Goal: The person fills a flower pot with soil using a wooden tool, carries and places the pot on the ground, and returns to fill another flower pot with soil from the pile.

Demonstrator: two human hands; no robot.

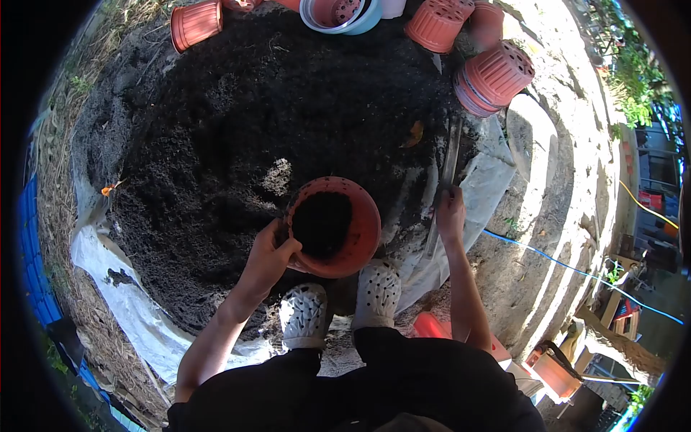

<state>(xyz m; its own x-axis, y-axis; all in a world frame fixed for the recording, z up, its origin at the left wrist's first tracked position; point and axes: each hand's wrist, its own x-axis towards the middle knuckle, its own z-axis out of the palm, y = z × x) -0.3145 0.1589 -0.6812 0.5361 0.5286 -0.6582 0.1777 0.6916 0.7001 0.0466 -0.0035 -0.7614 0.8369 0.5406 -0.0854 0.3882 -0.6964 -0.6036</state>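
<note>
1. Clock convention: centre of the head view, 12 at the far edge, 6 at the wearer's body.
2. Terracotta-coloured pot [366, 229]: near the centre, mouth facing up toward the camera. Whether its base rests on the ground cannot be told.
3. Dark soil [322, 225] inside the pot, lying toward its 9 o'clock side; bare inner wall shows toward 3 o'clock.
4. Left hand [271, 253]: at the pot's 8 o'clock, nearly closed, thumb and fingers pinching the rim.
5. Right hand [451, 212]: at the pot's 3 o'clock, fingers curled in, over a long thin bar [451, 153]. Whether it grips the bar, or something dark beside it, cannot be told.
6. Bar: slants from about 1 o'clock to 4 o'clock, near the edge of the soil heap [209, 151].
7. Soil heap: spread on a pale sheet [119, 277], whose edges show at 8 and 3 o'clock. Brown leaf [414, 135] on the soil between 1 and 2 o'clock.
8. Stacked pots [497, 75]: upside down, between 1 and 2 o'clock. Blue-rimmed pot [363, 23] at 12; ribbed pot [196, 26] at 11, on its side.
9. White shoes [303, 317]: at 6 o'clock, just below the pot, perforated uppers.
</note>
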